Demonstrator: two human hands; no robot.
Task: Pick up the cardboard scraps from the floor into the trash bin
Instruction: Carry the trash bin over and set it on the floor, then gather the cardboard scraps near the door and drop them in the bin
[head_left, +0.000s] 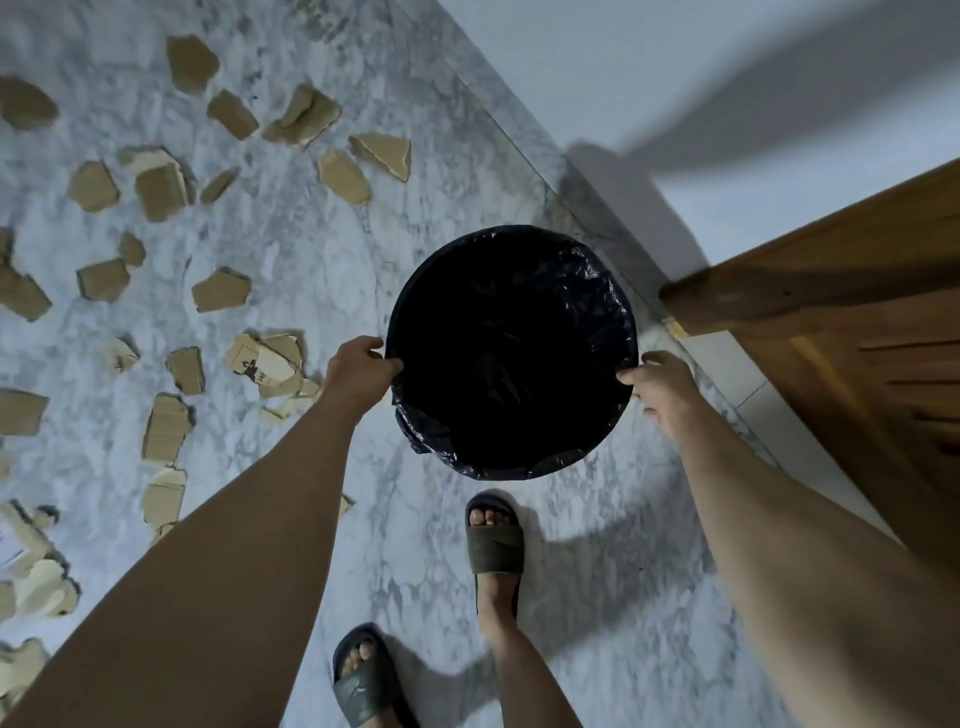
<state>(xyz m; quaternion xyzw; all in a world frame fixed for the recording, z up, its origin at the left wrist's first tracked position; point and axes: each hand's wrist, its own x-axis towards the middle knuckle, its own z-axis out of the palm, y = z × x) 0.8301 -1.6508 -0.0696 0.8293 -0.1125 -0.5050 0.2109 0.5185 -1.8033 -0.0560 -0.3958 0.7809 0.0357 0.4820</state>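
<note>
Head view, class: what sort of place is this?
Probably a room in a home: a marble-patterned tile floor, a wooden door by a white wall, and a bag-lined trash bin.

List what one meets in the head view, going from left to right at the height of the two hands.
Cardboard scraps on the marble floor → left hand gripping the rim → trash bin with black liner → right hand gripping the rim → wooden furniture.

bin mouth (511, 353) open, door (841, 322) right
</note>
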